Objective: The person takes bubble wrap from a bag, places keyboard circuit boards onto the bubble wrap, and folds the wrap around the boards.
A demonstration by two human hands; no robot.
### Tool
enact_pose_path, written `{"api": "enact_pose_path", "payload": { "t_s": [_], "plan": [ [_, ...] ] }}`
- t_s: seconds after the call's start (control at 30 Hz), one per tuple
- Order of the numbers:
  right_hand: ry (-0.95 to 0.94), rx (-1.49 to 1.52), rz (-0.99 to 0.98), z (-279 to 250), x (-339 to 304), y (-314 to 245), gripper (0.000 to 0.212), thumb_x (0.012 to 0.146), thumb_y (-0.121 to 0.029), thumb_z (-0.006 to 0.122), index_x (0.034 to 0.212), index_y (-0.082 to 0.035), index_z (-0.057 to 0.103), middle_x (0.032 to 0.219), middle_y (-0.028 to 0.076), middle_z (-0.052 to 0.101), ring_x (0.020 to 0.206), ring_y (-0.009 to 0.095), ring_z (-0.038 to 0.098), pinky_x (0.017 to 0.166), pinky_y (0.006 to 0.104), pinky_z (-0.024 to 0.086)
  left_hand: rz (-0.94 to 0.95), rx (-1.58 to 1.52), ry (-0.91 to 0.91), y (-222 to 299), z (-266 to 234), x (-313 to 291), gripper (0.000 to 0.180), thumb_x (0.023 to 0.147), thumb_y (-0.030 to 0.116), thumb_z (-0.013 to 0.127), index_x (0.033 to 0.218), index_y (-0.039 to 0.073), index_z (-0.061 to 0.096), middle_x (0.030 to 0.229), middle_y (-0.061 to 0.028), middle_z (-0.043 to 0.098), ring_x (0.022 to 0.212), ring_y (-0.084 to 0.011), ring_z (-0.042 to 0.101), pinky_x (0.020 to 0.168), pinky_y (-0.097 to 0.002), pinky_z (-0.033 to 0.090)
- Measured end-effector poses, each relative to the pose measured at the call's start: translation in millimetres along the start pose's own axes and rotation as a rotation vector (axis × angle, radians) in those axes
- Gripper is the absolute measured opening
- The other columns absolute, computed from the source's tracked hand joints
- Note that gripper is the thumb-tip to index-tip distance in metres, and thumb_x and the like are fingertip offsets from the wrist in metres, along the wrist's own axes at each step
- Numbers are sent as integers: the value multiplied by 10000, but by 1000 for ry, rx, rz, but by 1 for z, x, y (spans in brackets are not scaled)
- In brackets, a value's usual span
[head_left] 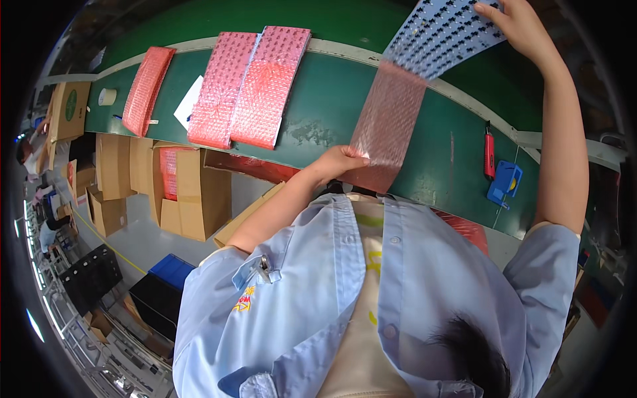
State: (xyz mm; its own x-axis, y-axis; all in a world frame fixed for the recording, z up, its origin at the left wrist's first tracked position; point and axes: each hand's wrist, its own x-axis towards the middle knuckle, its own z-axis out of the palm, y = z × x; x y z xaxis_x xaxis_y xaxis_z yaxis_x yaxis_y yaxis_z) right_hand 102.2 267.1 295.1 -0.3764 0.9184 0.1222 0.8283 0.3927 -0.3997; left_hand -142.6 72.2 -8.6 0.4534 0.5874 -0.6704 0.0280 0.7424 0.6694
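My left hand (340, 161) is closed on the near left edge of a pink bubble-wrap bag (391, 113), which lies flat across the green bench. Up at the far right, my right hand (521, 28) grips the edge of a pale circuit board panel (446, 36) covered with rows of small black parts. The panel is tilted, and its lower end meets the far end of the bag; whether it is inside the mouth I cannot tell. Left of the bag lie two panels in pink bubble wrap, one (273, 86) beside the other (224, 89).
A pink bubble-wrap bundle (147, 91), white paper (190, 104) and a tape roll (107, 97) lie on the bench's left. A red utility knife (489, 152) and blue tape dispenser (505, 183) lie right. Cardboard boxes (192, 215) stand below; another person (32, 154) is far left.
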Motion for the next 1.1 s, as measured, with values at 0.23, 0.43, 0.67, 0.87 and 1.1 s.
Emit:
{"api": "enact_pose_path", "payload": {
  "t_s": [0.23, 0.43, 0.67, 0.87, 1.1],
  "plan": [
    [286, -411, -396, 81, -45, 3, 143, 801, -69, 596, 940, -75, 566, 880, 130, 577, 834, 326, 580, 687, 379, 490, 202, -267, -30, -17, 7, -7, 212, 889, 128, 651, 1069, 22, 616, 982, -15, 651, 875, -87, 597, 803, -245, 477],
    [93, -356, -302, 175, -131, -21, 76, 751, -111, 545, 820, -106, 513, 825, 75, 540, 772, 270, 567, 644, 389, 457, 167, -197, -86, -27, 9, -15, 229, 908, 122, 632, 1104, 8, 599, 1038, -41, 646, 926, -107, 600, 864, -259, 472],
    [58, -116, -158, 263, -191, -25, 290, 687, -97, 656, 959, -86, 555, 990, 81, 544, 943, 262, 540, 817, 372, 435, 71, -237, -100, -26, 9, -24, 236, 931, 151, 602, 1112, -1, 611, 1047, -52, 658, 945, -108, 612, 845, -259, 493],
    [-74, -117, -73, 289, -201, -12, 434, 630, -94, 725, 1023, -81, 542, 1065, 82, 526, 1032, 266, 521, 878, 368, 425, 24, -157, -56, -47, 6, -15, 211, 940, 167, 588, 1071, 6, 631, 995, -46, 670, 888, -102, 625, 814, -255, 502],
    [-107, -54, -23, 289, -205, -18, 546, 667, -95, 716, 1180, -73, 532, 1082, 90, 526, 1055, 279, 513, 902, 371, 435, 23, -111, -39, -44, 6, -18, 212, 956, 181, 565, 1063, 13, 637, 988, -36, 671, 886, -88, 610, 809, -245, 489]
  ]
}}
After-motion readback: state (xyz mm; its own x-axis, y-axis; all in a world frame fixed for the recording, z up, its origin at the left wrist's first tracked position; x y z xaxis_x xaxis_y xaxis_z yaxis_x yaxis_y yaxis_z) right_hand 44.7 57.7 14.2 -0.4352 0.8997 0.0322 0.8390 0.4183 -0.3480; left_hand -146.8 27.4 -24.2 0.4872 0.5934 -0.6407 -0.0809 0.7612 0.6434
